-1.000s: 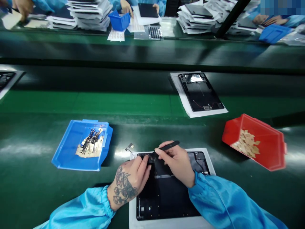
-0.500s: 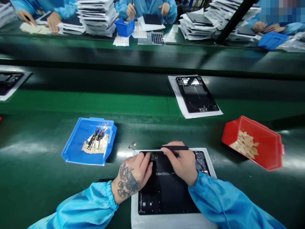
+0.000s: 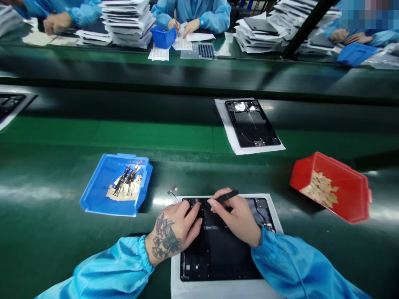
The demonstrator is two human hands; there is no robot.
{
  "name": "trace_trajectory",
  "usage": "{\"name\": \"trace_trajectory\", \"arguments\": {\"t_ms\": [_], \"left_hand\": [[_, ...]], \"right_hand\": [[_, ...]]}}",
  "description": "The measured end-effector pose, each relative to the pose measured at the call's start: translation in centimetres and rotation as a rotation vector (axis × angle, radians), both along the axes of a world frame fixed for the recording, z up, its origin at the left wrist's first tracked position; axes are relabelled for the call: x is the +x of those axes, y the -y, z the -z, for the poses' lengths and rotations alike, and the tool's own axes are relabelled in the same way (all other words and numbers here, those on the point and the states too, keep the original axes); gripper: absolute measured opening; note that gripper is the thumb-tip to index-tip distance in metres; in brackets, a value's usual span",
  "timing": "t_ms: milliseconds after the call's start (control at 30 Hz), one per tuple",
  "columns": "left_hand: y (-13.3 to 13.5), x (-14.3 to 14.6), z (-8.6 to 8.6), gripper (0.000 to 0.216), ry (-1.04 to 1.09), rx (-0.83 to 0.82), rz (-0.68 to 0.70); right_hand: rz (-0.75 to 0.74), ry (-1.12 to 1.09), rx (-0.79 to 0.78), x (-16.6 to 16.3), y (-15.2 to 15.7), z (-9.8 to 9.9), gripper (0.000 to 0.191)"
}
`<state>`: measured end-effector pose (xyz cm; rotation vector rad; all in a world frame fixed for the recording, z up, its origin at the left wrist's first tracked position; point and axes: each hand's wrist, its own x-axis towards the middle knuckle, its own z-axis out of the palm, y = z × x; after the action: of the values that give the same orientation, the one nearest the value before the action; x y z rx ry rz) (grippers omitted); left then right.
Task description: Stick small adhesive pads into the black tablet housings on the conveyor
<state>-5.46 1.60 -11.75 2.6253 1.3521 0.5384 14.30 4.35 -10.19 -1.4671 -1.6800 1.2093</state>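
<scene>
My arms enter from the near side: left arm (image 3: 109,268) slants far and right, right arm (image 3: 302,263) slants far and left. Blue sleeves reach both wrists.

My left hand (image 3: 173,232): back upward, tattoo (image 3: 166,238) showing. Fingers bent, pointing far and right; index and middle slightly parted. Thumb lies on the near side of the index. Cannot tell whether the tips pinch.

My right hand (image 3: 235,216): pen-like grip, thumb and index drawn together toward the left; remaining fingers mostly hidden. Hands apart, fingertips near one another.
</scene>
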Motion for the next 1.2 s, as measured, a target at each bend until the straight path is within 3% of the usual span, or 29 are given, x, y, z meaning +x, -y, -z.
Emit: {"name": "trace_trajectory", "arguments": {"t_ms": [133,267,433,1200], "left_hand": [[-0.04,0.02,-0.24,0.034,-0.016,0.004,0.005],[-0.11,0.05,-0.36,0.034,-0.026,0.002,0.006],[-0.17,0.09,-0.32,0.033,-0.021,0.012,0.006],[-0.08,0.03,-0.33,0.032,0.010,-0.021,0.008]], "right_hand": [[0.046,-0.038,-0.011,0.08,-0.19,-0.15,0.014],[0.124,-0.011,0.115,0.20,-0.05,-0.28,0.015],[0.114,0.000,0.213,0.23,0.18,-0.16,0.015],[0.185,-0.085,0.059,-0.12,-0.40,0.45,0.017]]}}
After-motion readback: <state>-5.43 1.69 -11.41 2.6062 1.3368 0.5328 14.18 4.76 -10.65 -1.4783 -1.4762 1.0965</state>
